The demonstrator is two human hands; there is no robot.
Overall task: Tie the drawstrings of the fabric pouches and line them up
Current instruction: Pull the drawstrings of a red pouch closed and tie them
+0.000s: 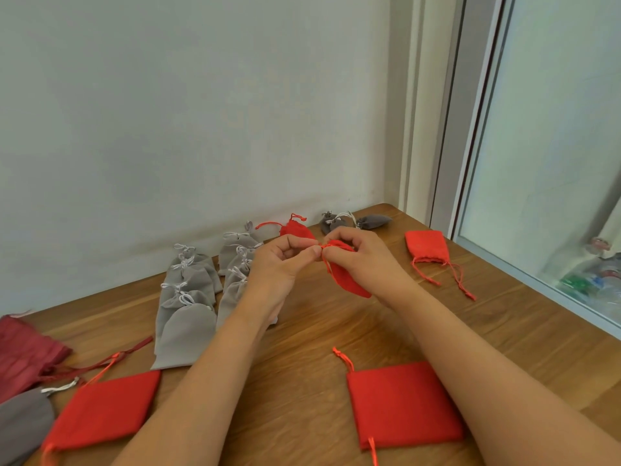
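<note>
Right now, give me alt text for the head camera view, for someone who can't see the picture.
A left hand and a right hand hold a small red pouch above a wooden table, fingers pinching at its gathered mouth. Grey pouches with white drawstrings lie in two rows to the left, and flat red pouches lie nearer the camera.
</note>
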